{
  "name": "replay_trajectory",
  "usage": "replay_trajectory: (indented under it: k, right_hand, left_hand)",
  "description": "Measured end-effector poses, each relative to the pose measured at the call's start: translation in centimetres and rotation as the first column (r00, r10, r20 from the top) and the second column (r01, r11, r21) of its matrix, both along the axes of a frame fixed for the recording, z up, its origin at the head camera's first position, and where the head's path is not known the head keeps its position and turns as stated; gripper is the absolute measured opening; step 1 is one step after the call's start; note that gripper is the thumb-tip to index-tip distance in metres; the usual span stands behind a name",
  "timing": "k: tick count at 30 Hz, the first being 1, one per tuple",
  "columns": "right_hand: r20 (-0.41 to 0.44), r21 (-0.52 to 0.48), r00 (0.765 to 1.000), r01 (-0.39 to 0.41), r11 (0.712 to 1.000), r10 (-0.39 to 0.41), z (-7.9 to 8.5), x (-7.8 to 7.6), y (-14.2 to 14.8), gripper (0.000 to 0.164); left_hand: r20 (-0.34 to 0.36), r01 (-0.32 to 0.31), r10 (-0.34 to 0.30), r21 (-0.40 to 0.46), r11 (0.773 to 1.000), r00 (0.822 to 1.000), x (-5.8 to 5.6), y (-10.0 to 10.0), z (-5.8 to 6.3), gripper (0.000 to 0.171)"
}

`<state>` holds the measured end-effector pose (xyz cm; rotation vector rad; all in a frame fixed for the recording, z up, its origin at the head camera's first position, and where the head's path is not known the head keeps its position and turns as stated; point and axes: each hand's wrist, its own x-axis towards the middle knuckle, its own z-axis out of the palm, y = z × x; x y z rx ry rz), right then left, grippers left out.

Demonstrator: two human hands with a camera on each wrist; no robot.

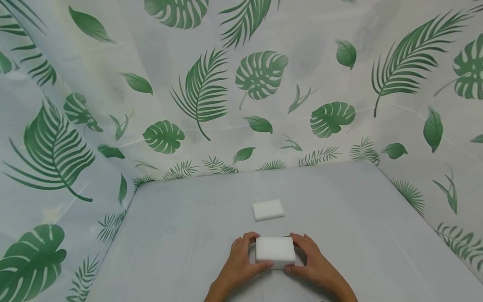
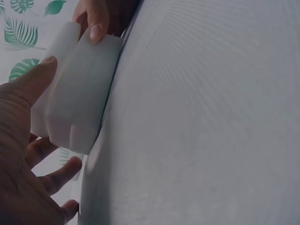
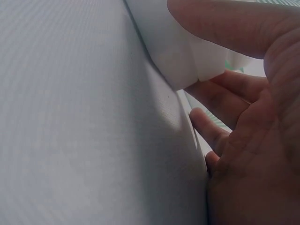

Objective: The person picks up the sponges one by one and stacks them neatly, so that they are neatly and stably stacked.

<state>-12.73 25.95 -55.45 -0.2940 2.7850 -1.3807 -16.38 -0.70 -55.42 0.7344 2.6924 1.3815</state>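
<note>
Two white sponge blocks, one stacked on the other, sit at the near middle of the table. My left hand grips the stack from the left, thumb at the near side and fingers at the far corner. From the right, my right hand holds it the same way. In the left wrist view, the left thumb lies on the upper sponge, while the right thumb presses the lower sponge close to the tabletop. Another white sponge lies flat just beyond the stack, touched by neither hand.
A pale grey cloth covers the table. White curtains printed with green leaves rise along its back, left and right edges.
</note>
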Motion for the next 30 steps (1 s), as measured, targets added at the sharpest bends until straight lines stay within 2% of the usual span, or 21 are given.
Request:
replay_trajectory:
  k: [6, 13, 17, 23, 30]
  right_hand:
    - [-0.013, -0.003, 1.0, -0.008, 1.0, 0.008, 0.05, -0.1, 0.03, 0.082]
    - [-0.092, -0.036, 0.995, -0.028, 0.999, 0.025, -0.04, -0.04, -0.15, 0.075]
    - [-0.066, -0.053, 0.998, -0.023, 0.998, 0.02, 0.05, 0.04, -0.13, 0.078]
    - [0.025, -0.066, 1.0, -0.009, 0.998, 0.01, 0.14, 0.04, -0.03, 0.082]
    - [0.031, -0.084, 0.999, -0.005, 0.996, 0.007, 0.17, 0.09, 0.0, 0.079]
  left_hand:
    - [0.005, -0.002, 0.002, 0.012, 1.0, 1.0, -0.03, 0.1, 0.13, 0.071]
    - [0.037, -0.003, 0.003, 0.015, 1.0, 0.999, 0.04, 0.07, 0.05, 0.073]
    - [0.039, -0.005, 0.005, 0.01, 1.0, 0.999, 0.01, 0.04, -0.09, 0.074]
    - [0.049, 0.002, -0.002, 0.015, 1.0, 0.999, -0.02, 0.02, -0.26, 0.074]
    - [0.059, 0.001, -0.001, 0.003, 1.0, 0.998, 0.13, -0.02, -0.09, 0.076]
